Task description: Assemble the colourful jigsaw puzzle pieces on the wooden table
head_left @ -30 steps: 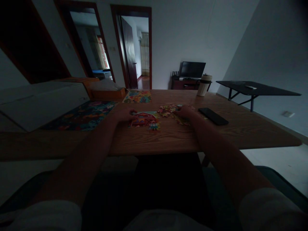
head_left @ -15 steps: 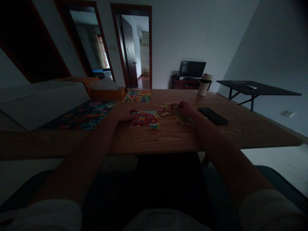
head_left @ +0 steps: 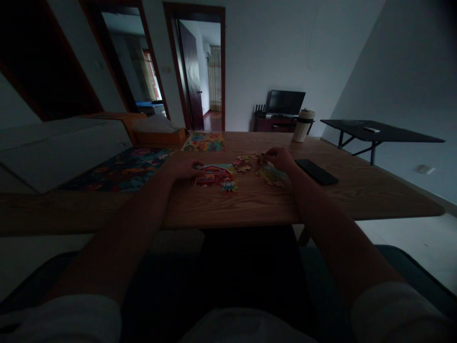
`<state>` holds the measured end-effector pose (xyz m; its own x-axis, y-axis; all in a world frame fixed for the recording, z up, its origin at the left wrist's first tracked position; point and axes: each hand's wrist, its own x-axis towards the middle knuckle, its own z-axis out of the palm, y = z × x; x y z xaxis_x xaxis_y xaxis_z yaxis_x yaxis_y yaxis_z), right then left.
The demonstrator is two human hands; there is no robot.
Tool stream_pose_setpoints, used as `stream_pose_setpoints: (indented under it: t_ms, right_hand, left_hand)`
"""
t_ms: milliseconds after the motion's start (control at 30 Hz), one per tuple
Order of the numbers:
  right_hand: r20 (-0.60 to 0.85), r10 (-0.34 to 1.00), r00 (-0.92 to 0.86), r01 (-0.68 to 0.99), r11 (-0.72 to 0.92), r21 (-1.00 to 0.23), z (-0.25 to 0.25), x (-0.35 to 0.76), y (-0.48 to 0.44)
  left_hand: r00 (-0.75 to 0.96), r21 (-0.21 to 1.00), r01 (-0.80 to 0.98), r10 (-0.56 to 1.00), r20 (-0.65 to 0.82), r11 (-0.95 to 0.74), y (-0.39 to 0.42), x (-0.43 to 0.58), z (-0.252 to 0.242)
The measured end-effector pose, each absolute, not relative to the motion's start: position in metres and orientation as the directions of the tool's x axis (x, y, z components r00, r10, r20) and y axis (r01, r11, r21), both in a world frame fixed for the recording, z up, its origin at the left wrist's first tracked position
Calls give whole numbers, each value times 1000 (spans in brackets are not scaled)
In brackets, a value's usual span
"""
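Note:
A partly joined jigsaw puzzle [head_left: 214,177] with a red barn picture lies on the wooden table in front of me. My left hand [head_left: 184,169] rests at its left edge, thumb and fingers apart, holding nothing I can see. To the right lie loose puzzle pieces [head_left: 243,164] in a heap. Over the heap's right side, my right hand [head_left: 280,158] has its fingers pinched at a small dark puzzle piece [head_left: 263,157], hard to see in the dim light. More loose pieces [head_left: 271,175] are spread just below that hand.
A black phone [head_left: 316,171] lies right of my right forearm, with a tumbler [head_left: 303,126] behind it. At the left are a dark picture sheet [head_left: 124,171], a white box [head_left: 64,152] and an orange tray [head_left: 160,138]. A colourful sheet [head_left: 203,142] lies at the back.
My right hand has shifted slightly right, its fingers now extended left toward the heap, uncovering more of the pieces below it. My left hand has stayed nearly still.

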<state>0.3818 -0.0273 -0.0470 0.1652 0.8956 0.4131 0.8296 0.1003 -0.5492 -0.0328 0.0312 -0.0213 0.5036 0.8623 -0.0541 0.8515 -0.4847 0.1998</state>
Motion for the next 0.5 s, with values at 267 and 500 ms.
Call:
stream_pose_setpoints:
  t_ms: [267, 500]
  right_hand:
    - [324, 933, 157, 782, 83, -618, -44, 382, -33]
    - [296, 954, 47, 766, 156, -624, -35, 376, -38]
  left_hand:
    - [500, 210, 852, 864, -57, -479, 35, -33, -24]
    - [502, 194, 854, 862, -71, -482, 37, -34, -25]
